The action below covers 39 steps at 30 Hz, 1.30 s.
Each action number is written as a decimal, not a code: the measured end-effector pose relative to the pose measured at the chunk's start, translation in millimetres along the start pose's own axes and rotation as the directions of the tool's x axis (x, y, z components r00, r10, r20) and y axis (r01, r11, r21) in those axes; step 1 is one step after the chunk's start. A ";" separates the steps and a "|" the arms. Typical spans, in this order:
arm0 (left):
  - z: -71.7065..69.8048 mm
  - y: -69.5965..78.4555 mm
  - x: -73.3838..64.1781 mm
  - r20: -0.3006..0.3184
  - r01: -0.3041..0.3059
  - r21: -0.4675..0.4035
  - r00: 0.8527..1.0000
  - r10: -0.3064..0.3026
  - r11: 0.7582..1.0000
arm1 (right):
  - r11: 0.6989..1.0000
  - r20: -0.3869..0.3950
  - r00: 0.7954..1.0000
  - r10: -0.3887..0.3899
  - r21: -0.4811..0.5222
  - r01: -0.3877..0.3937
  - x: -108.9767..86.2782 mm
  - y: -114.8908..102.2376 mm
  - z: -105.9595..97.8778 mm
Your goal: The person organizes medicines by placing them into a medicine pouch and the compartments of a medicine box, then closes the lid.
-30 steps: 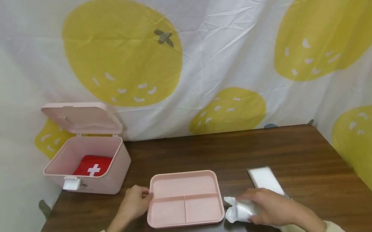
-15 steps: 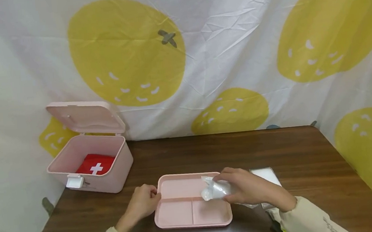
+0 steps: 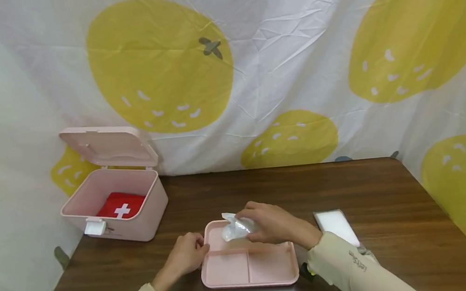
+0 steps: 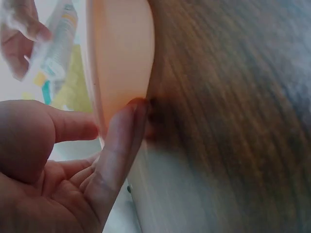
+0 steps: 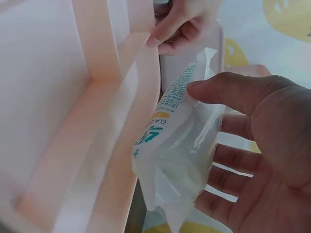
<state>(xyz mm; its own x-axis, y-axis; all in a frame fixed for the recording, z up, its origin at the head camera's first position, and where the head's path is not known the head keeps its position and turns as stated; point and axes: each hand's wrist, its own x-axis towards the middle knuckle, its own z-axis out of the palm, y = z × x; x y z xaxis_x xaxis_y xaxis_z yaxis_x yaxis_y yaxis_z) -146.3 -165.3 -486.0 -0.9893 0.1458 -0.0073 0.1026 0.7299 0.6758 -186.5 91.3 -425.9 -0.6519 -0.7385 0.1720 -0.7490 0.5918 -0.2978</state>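
While the left hand (image 3: 186, 253) pinched a pink plastic three-compartment tray (image 3: 250, 285) at the head view's lower centre, the right hand (image 3: 273, 223) gripped a white plastic packet (image 3: 237, 229) over it. The left wrist view showed that pinch left of centre; the right wrist view, the packet mid-frame.

Head view: I see soft, even light and a dull sheen on the table (image 3: 271, 188); both wrist views appear hazy, the packet (image 5: 172, 145) glinting.
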 end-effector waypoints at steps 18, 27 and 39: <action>-2.6 -3.7 -3.3 0.176 0.054 -0.233 0.984 -0.012 0.971 | 0.993 0.099 0.992 0.080 -0.098 -0.070 31.2 -7.2 30.5; -10.8 -15.7 -4.4 0.216 -0.087 -0.218 0.967 0.135 0.972 | 0.987 0.119 0.989 0.088 -0.145 -0.071 33.1 -6.9 37.9; -17.3 -15.4 -8.4 0.297 -0.097 -0.154 0.945 0.139 0.983 | 0.988 0.107 0.994 0.008 -0.157 0.009 33.1 -5.5 46.7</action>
<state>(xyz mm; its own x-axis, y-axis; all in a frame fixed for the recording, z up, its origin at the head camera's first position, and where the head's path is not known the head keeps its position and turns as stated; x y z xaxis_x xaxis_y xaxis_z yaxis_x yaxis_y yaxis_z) -141.4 -189.4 -483.6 -0.8895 0.4377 -0.1313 0.1807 0.6009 0.7787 -198.4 48.5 -462.4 -0.6417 -0.7640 0.0677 -0.7639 0.6287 -0.1453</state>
